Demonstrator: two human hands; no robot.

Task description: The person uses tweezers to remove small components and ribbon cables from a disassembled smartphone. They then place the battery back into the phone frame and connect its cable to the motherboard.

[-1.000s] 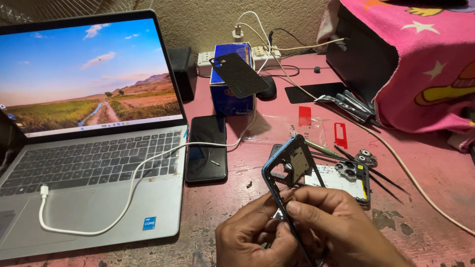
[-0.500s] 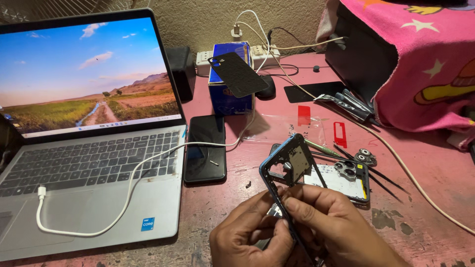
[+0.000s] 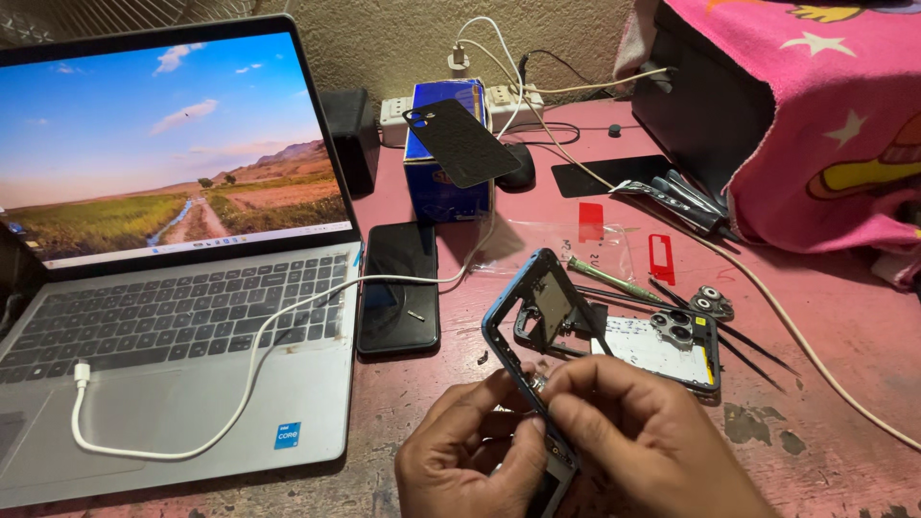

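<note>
Low in the middle of the view, both my hands hold a blue phone frame [image 3: 533, 305] tilted upright, stripped so I see through its openings. My left hand [image 3: 470, 451] grips its lower left edge. My right hand [image 3: 643, 446] grips the lower right side, its fingertips pinching at a small part on the frame's edge. Just behind the frame lies a phone body with a white inner plate and camera lenses [image 3: 667, 341]. A dark phone screen [image 3: 400, 286] lies flat to the left of the frame.
An open laptop [image 3: 182, 317] with a white cable [image 3: 240, 374] across it fills the left. A blue box [image 3: 446, 158] carries a black back cover [image 3: 460, 142]. Screwdrivers and tweezers [image 3: 614, 280] lie on the pink table [image 3: 825, 384]. A pink cloth covers a box [image 3: 796, 105] at right.
The phone frame has shifted slightly left and lower in my hands. My fingers have closed in on its lower edge.
</note>
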